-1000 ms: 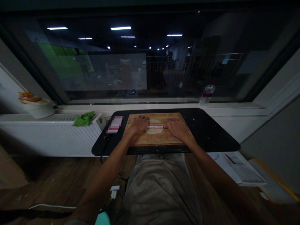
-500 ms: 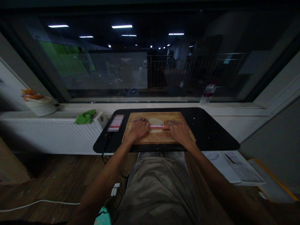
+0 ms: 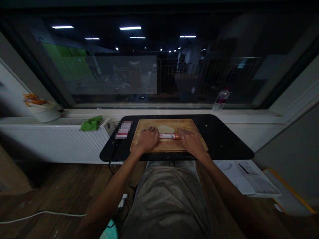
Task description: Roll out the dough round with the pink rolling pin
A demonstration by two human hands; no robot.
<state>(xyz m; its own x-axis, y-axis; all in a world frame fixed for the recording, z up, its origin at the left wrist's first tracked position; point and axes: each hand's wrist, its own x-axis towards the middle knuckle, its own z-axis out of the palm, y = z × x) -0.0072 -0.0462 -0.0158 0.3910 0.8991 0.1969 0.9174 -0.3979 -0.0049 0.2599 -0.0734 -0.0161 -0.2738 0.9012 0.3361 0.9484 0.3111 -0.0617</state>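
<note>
A wooden cutting board (image 3: 189,125) lies on a small black table (image 3: 224,139). On the board is a flat round of pale dough (image 3: 166,128). A thin rolling pin with a red and white label (image 3: 167,136) lies across the near edge of the dough. My left hand (image 3: 147,139) presses on the pin's left end, fingers curled over it. My right hand (image 3: 191,141) presses on the pin's right end in the same way. Both ends of the pin are hidden under my hands.
A small pink and white packet (image 3: 123,130) lies on the table left of the board. A green cloth (image 3: 91,124) and a white bowl (image 3: 45,112) sit on the radiator shelf at left. A plastic bottle (image 3: 220,99) stands on the sill. Papers (image 3: 249,181) lie on the floor at right.
The pin and both hands have come toward me, from the middle of the dough to its near edge.
</note>
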